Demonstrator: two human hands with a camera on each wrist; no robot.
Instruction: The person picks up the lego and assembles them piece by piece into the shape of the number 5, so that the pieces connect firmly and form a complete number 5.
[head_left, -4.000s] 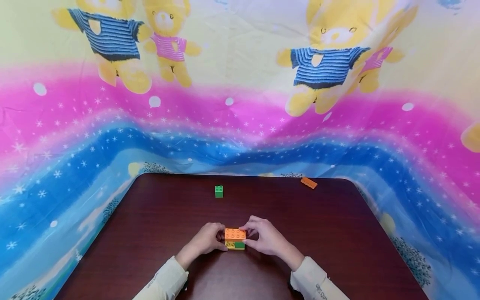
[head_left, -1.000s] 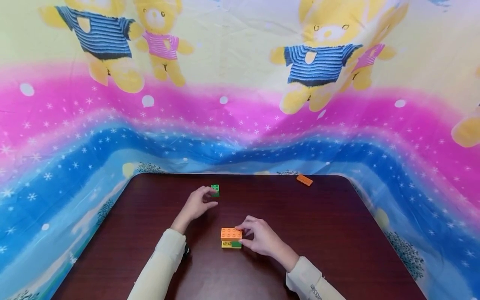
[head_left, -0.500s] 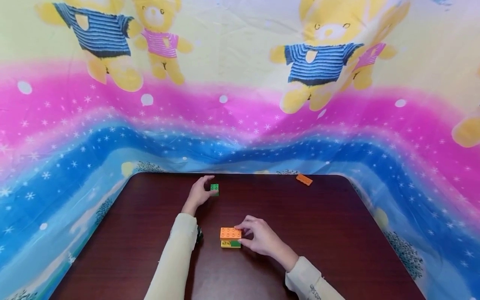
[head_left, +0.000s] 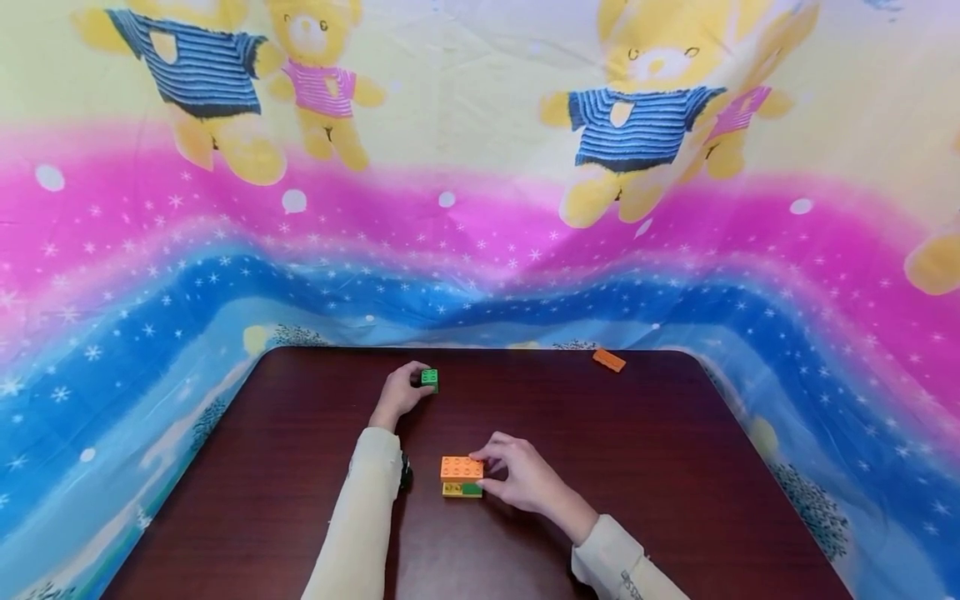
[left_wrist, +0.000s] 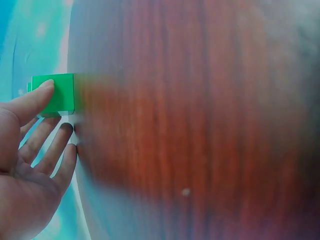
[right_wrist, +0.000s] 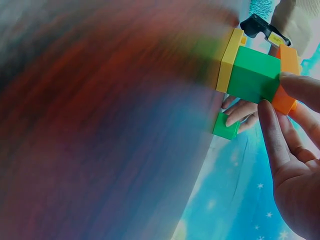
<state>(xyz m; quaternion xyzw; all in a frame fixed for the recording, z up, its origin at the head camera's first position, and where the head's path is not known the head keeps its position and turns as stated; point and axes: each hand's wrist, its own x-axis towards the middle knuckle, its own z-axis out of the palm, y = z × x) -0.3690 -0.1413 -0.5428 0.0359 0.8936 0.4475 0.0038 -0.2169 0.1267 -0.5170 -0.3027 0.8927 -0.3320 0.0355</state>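
Far back on the table, my left hand (head_left: 399, 394) pinches a small green building brick (head_left: 429, 380). In the left wrist view the thumb lies across the face of that green brick (left_wrist: 61, 95), with fingers on its other side. Nearer the front, my right hand (head_left: 519, 473) grips the right end of a brick stack. An orange brick (head_left: 459, 467) tops the stack, and a green brick (right_wrist: 254, 74) sits between it and a yellow brick (right_wrist: 230, 60) at the bottom. Part of the orange brick is hidden by my right fingers in the right wrist view.
A loose orange brick (head_left: 609, 360) lies near the back right of the dark wooden table (head_left: 637, 467). Behind the table hangs a cloth (head_left: 480, 217) printed with bears and snowflakes. A black device (head_left: 406, 472) sits at my left wrist.
My left hand has left the stack, moved back to the lone green brick, and its thumb and fingers have closed around it. The right hand has stayed at the stack.
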